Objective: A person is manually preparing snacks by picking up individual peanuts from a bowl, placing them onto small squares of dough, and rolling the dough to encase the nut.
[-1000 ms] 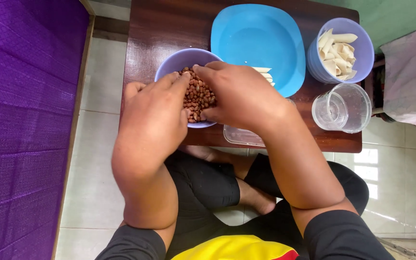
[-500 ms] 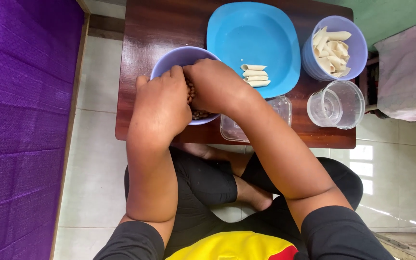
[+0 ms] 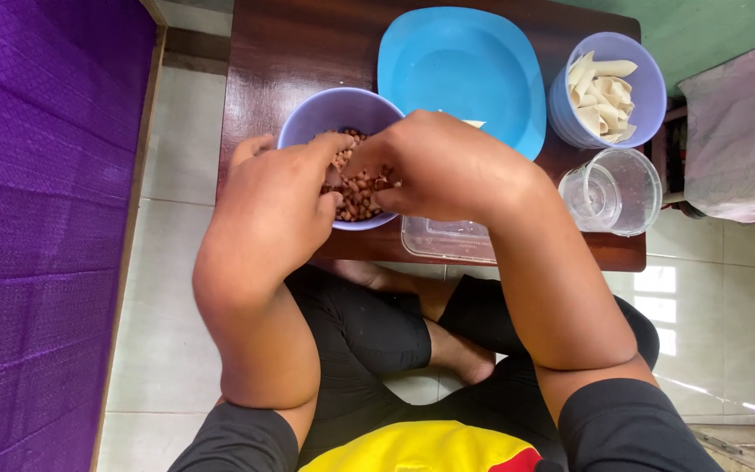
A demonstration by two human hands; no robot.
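1. Sitting cross-legged on the tile floor (image 3: 168, 332) at a low dark worktop (image 3: 308, 44).
2. Reaching both hands into the near bowl (image 3: 338, 109), lilac, standing at the worktop's near left part and holding brown beans (image 3: 358, 188).
3. Left hand (image 3: 277, 205) curling over the bowl's near left rim, fingers (image 3: 329, 149) bent and touching beans; grip on any bean hidden, cannot tell.
4. Right hand (image 3: 447, 170) covering the bowl's right side, fingers curled down into the beans; cannot tell if pinching any.
5. Blue plate (image 3: 474, 65) lying just behind the right hand.
6. Second lilac bowl (image 3: 648, 83) with pale pasta tubes (image 3: 600, 96) standing right of the plate.
7. Clear cup (image 3: 618, 192) sitting near that bowl, clear tub (image 3: 443, 240) partly under the right wrist.
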